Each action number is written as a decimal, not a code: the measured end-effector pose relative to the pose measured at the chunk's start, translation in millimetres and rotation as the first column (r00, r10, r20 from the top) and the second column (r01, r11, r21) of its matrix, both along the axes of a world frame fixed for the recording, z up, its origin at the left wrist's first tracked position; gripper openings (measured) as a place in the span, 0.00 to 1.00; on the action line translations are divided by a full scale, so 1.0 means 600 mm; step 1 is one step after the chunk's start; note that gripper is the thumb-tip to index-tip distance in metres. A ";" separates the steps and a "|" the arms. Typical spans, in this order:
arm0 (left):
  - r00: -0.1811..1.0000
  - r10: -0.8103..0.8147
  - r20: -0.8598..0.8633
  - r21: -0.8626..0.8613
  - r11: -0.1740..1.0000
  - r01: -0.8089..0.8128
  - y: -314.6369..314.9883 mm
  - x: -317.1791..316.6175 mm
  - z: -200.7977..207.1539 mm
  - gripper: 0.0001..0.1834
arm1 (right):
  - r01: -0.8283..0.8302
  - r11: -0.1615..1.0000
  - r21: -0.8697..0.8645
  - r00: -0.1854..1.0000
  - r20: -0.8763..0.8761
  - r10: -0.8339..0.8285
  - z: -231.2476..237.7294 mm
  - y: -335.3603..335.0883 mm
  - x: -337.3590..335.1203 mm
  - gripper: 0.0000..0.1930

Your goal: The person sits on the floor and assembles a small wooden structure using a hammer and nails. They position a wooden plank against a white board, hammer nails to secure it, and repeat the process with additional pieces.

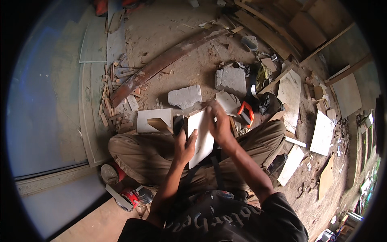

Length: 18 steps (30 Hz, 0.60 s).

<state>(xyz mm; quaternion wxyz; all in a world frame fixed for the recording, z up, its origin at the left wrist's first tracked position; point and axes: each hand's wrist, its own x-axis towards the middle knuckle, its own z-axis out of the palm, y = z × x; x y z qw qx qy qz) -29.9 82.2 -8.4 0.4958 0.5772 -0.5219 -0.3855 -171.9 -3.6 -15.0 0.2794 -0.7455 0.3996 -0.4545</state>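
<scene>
A white board (198, 135) stands tilted over my lap between my crossed legs. My left hand (185, 146) is closed around its left edge, with the thumb lying on the white face. At the board's upper right edge is my right hand (218, 124), its fingers curled in against the board. Whatever may be inside those fingers is hidden. Just left of the board, a wooden piece (160, 126) lies by a white panel (154, 117) beyond my knee. An orange-framed handle (246, 114) with a dark middle rests to the right of my right hand.
Two grey blocks (184, 97) sit on the dirt floor ahead. A long brown beam (161, 62) crosses the far left, near wood scraps (115, 97). Red cans (130, 198) stand by my left leg. White boards (321, 133) lie to the right. A bluish panel (48, 92) is on the left.
</scene>
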 end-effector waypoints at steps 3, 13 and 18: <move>0.994 -0.028 -0.108 0.049 0.998 0.034 0.000 0.008 -0.013 0.17 | -0.106 0.975 -0.193 0.994 -0.003 0.108 0.054 0.031 0.033 0.13; 0.731 0.194 -0.655 0.197 0.977 -0.083 -0.039 0.060 -0.019 0.27 | 0.368 0.929 0.034 0.919 -0.165 -0.358 -0.093 -0.031 -0.172 0.12; 0.635 0.250 -0.731 0.175 0.968 -0.181 -0.085 0.041 0.001 0.30 | 0.139 0.989 0.053 0.986 0.087 -0.143 -0.060 0.020 -0.017 0.21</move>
